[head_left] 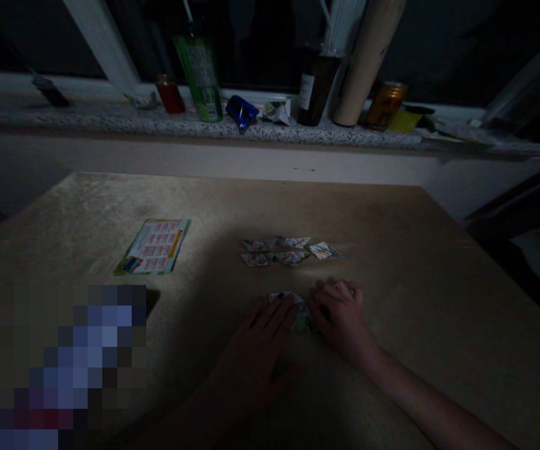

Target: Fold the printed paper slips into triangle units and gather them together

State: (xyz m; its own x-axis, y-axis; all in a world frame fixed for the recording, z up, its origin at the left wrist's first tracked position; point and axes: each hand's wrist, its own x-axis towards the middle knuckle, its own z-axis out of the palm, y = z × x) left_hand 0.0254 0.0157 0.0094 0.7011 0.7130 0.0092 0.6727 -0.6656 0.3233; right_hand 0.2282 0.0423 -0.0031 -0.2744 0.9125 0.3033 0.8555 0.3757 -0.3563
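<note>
A small piece of printed paper (304, 317), folded, lies on the table in front of me, partly covered by both hands. My left hand (255, 350) rests flat with its fingers stretched over the paper's left side. On the right edge of the paper, my right hand (345, 319) has its fingers curled, with the thumb side pressed against the sheet. Just beyond the hands lie several folded paper pieces (292, 257) in two short rows, with a diamond-shaped one (325, 251) at their right end.
A printed calendar card (155, 247) lies on the wooden table (382, 231) at left. A pixelated patch covers the lower left. On the stone windowsill (124, 122) stand a green bottle (204, 81), a red jar (170, 95), a dark bottle (314, 90), a rolling pin (368, 62) and a golden can (386, 106).
</note>
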